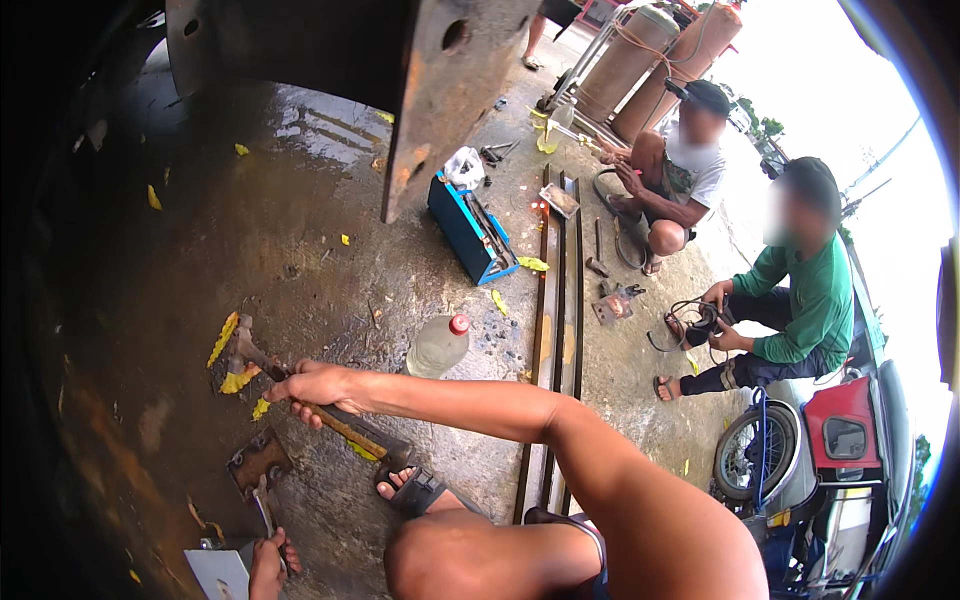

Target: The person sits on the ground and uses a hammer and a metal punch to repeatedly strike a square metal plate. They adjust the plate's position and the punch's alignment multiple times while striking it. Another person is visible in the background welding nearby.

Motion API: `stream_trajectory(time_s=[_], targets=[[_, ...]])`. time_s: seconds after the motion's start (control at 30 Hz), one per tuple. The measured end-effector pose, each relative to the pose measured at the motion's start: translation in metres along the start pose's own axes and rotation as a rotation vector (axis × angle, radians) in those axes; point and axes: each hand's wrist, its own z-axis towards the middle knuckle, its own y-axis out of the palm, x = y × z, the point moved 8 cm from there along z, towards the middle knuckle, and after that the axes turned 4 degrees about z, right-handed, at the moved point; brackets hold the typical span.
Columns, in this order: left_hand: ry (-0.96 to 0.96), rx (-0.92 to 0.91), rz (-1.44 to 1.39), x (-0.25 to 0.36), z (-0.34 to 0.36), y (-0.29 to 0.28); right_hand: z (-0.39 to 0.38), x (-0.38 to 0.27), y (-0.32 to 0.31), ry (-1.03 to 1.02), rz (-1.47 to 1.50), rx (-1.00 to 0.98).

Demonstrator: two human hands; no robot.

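Note:
My right hand [315, 390] is closed around the wooden handle of a hammer [345, 425], whose metal head [243, 350] rests low over the wet concrete among yellow leaves. At the bottom edge my left hand [265, 568] grips a thin chisel-like metal tool [263, 510]. The tool's tip points at a small rusty metal plate [258, 462] lying on the ground. A white flat piece [218, 573] sits just left of that hand. My sandalled foot [410, 487] stands beside the hammer handle, and my knee [460, 555] is below it.
A plastic bottle with a red cap [440, 345], a blue toolbox [470, 232] and long steel bars [558, 330] lie ahead. A rusty steel beam [440, 90] hangs above. Two people [800, 300] sit on the right near gas cylinders [640, 50] and a motorcycle [760, 450].

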Motion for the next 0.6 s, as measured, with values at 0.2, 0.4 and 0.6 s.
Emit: stream_trajectory(time_s=[0.2,0.4,0.6], targets=[[0.01,0.015,-0.008,-0.022,0.019,0.01,0.027,0.061,-0.024,0.089,0.081,0.121],[-0.045,-0.074,0.0,-0.052,0.064,0.008,0.034,0.134,-0.048,0.128,0.048,0.218],[0.062,-0.049,0.229,-0.015,0.029,0.0,0.0,0.171,-0.068,0.096,0.213,0.286]])
